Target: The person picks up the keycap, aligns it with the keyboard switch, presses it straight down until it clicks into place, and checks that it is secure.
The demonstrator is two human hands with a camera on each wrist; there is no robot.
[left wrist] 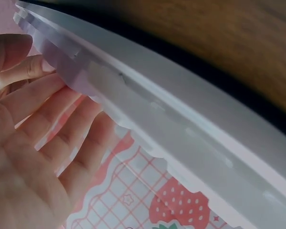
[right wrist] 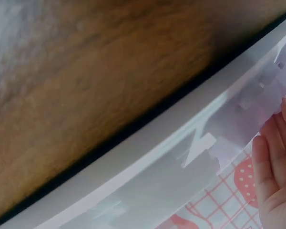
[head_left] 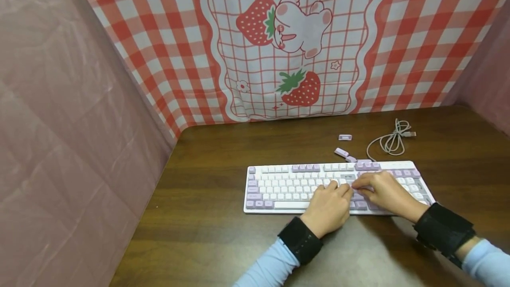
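We saw the keyboard [head_left: 288, 189] on the brown table [head_left: 191, 216], running from the lower middle of the frame toward the lower right. Its left half looked complete, with white and lavender keys seated in rows. Next came the left hand [head_left: 328, 207], fingers relaxed and slightly spread, their tips resting on keys just right of the keyboard's middle; we made out no grip there. Above, beyond the keyboard's far edge, lay some loose lavender keycaps [head_left: 341, 152]. Below them we noticed a grey bare slot [head_left: 348, 176] in the upper key rows. The right hand [head_left: 380, 191] bent over the lavender keys, thumb and forefinger drawn together beside the left fingertips; whether a keycap sat between them, we could not tell. Farther right lay the coiled cable [head_left: 393, 141], and a second grey gap [head_left: 419, 185] showed near the keyboard's right end. We judged most keys in place, with those gaps and the loose caps remaining.
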